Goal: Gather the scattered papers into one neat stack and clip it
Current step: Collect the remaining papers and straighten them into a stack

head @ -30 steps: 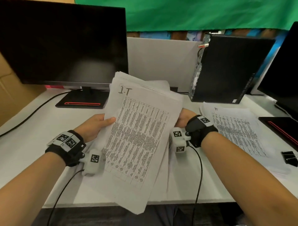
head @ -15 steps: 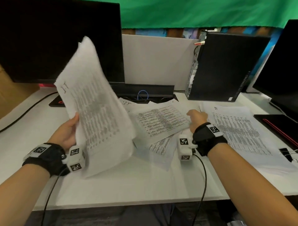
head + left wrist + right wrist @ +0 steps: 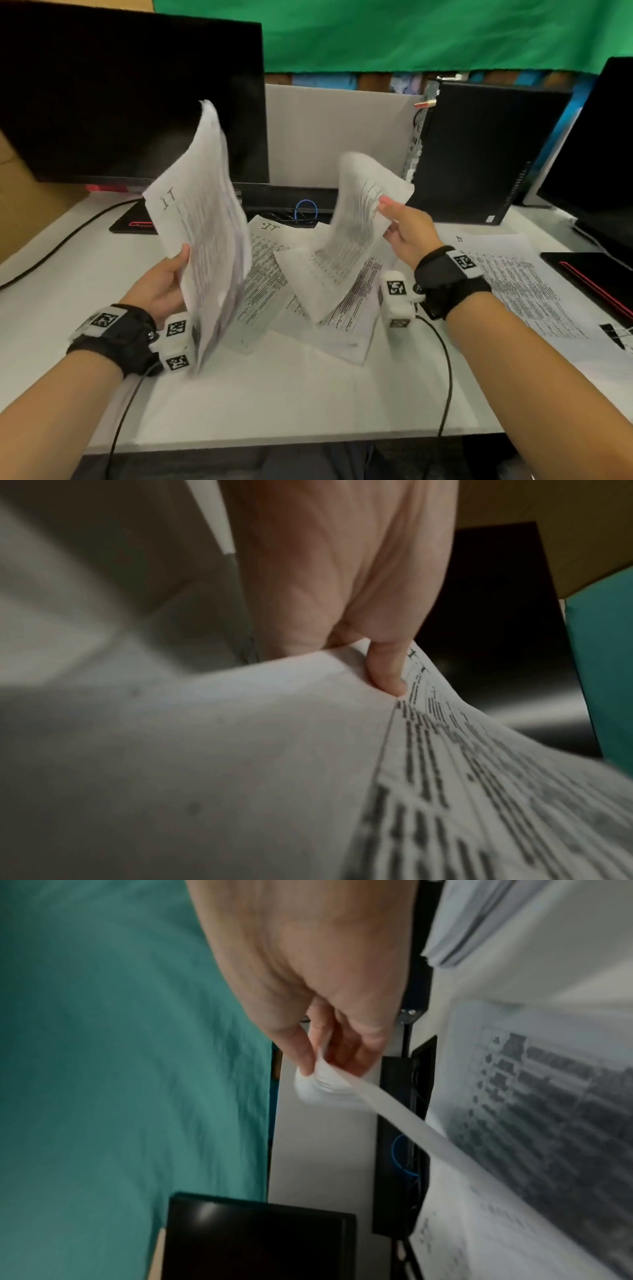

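I am pinching a few lifted sheets point(image 3: 356, 219) by their edge in my right hand point(image 3: 406, 233), while my left hand point(image 3: 161, 287) is gripping the gathered bundle point(image 3: 205, 233) upright above the desk point(image 3: 291, 394). More papers point(image 3: 270, 274) are lying loose between my hands and another sheet point(image 3: 513, 281) to the right, so I judge gathering about half done, squaring and clipping not yet begun.
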